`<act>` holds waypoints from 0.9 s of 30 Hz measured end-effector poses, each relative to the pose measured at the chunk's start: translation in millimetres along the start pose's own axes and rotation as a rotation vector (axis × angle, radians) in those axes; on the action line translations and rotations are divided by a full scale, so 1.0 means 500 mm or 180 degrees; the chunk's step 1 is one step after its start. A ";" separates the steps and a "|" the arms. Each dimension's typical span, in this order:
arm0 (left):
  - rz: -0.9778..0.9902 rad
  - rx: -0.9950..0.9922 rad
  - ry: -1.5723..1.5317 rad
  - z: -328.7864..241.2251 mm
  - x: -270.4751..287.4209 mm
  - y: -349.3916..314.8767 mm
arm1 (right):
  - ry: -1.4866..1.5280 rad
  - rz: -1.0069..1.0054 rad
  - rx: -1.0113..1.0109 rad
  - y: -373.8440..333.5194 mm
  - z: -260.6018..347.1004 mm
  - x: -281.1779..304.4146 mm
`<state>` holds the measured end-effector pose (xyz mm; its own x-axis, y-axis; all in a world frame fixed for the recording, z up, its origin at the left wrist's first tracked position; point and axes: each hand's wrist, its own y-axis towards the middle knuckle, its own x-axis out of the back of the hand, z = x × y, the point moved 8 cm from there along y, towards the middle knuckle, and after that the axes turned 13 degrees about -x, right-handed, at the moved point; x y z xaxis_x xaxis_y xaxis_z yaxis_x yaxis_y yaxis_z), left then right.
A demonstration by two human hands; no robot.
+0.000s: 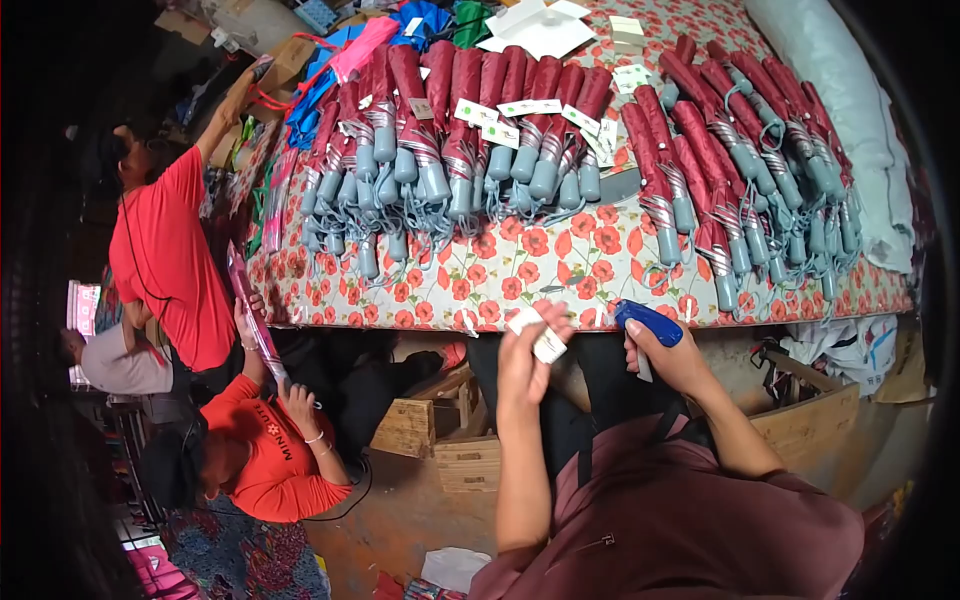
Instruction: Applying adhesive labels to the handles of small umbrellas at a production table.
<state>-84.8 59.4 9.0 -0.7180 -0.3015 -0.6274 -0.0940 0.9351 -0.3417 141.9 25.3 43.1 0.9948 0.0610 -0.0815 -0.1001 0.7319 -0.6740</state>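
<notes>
My left hand (528,355) is closed on small white card tags (549,346), just off the table's near edge. To its right, my right hand (672,355) grips a blue tagging gun (652,324), with a pale lever showing below the fingers. Beyond both hands, a pile of folded dark red umbrellas (465,80) with grey handles and cord loops lies on the table (440,295). White tags (500,132) rest on several of them. A second pile of the same umbrellas (700,130) lies farther right.
A flowered cloth covers the table. A big pale bundle (840,90) lines its right side, and an opened white box (537,28) lies at the back. Two people in red shirts work at the left; one holds a pink folded umbrella (252,310). Wooden stools (405,428) stand below.
</notes>
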 end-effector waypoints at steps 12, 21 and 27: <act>-0.0103 -0.0856 0.1000 -0.053 -0.027 -0.139 | -0.0261 0.0163 0.0450 -0.032 0.052 -0.040; -0.0442 -0.1412 0.2359 -0.099 -0.051 -0.169 | -0.0372 0.0473 0.0638 -0.089 0.070 -0.059; -0.0604 -0.1539 0.2491 -0.116 -0.082 -0.199 | -0.0506 0.0881 0.1017 -0.114 0.088 -0.067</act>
<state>-86.3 -10.7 109.4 -0.9044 -0.4100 0.1179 -0.4072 0.9121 0.0479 115.1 11.5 116.8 0.9244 0.3692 -0.0961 -0.3769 0.8446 -0.3803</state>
